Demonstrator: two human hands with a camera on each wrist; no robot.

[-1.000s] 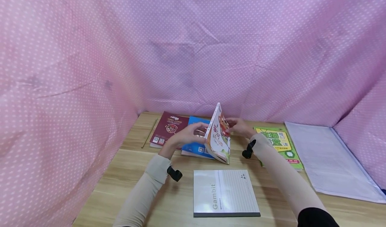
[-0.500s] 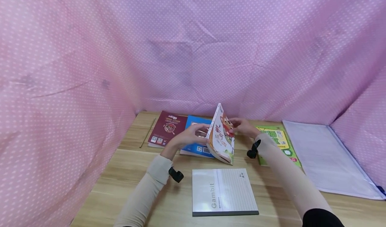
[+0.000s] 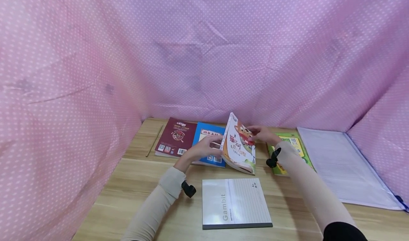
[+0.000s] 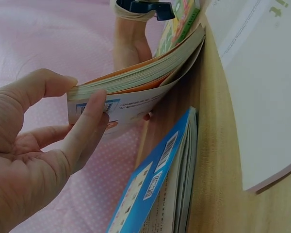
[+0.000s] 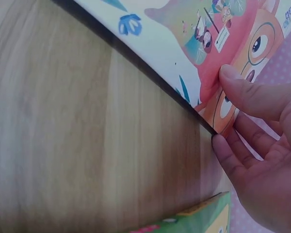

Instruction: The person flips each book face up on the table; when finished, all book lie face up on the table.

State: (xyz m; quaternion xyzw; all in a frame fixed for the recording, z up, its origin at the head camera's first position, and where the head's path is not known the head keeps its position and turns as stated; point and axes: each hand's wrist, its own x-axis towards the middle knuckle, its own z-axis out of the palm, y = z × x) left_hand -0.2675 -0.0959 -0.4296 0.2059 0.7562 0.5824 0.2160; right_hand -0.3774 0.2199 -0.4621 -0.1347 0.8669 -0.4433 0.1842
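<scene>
So the fingers of both hands are pinching the same book: left hand (image 3: 202, 149) has it by the spine side, thumb on one face and fingers against the barcode cover, while the right hand (image 3: 264, 134) grips the opposite edge, thumb pressed on the orange cartoon animal's face. That book's a white paperback (image 3: 237, 146) with red Chinese lettering, held up at a slant between the others. What's new: a second ago it's almost edge-on, and now the front cover is turned way more toward the head camera, with the right hand further right and the left one barely shifting. Reads to me like it's being tipped flatter, face up, but it's not lying down yet, and I can't tell if the bottom edge touches the worktop (image 3: 137, 184). Going outward, the blue book (image 3: 206, 131) is just left, partly behind the left hand, then a maroon book (image 3: 176, 136) and a thin stick (image 3: 154, 140). On the right there's a green book (image 3: 297, 141) partly under the right sleeve, then a whitish pouch (image 3: 342, 166). The Gambit notebook (image 3: 236, 203) is nearest the person.
</scene>
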